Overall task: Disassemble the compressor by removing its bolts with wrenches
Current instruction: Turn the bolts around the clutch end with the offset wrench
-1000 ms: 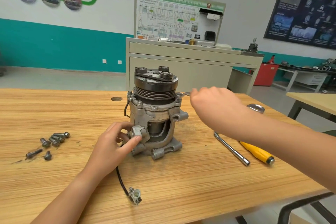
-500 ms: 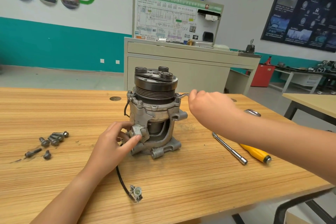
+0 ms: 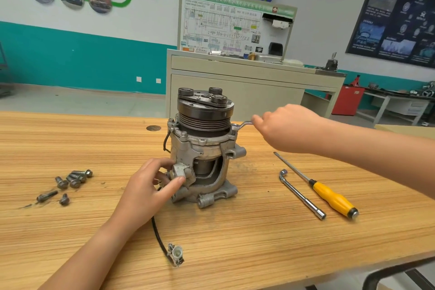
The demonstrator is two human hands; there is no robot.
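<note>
Here, right grip [image 3: 287, 128] pinches wrench [image 3: 243, 124] — its head on compressor [image 3: 202, 148].

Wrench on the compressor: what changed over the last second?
The right hand, holding the wrench, swung its handle slightly away from the person; the wrench head stayed at the rim of the compressor. The forearm moved back too, uncovering the far ends of the socket wrench and screwdriver. Unchanged: left hand grips the compressor low down; loose bolts as before.
</note>
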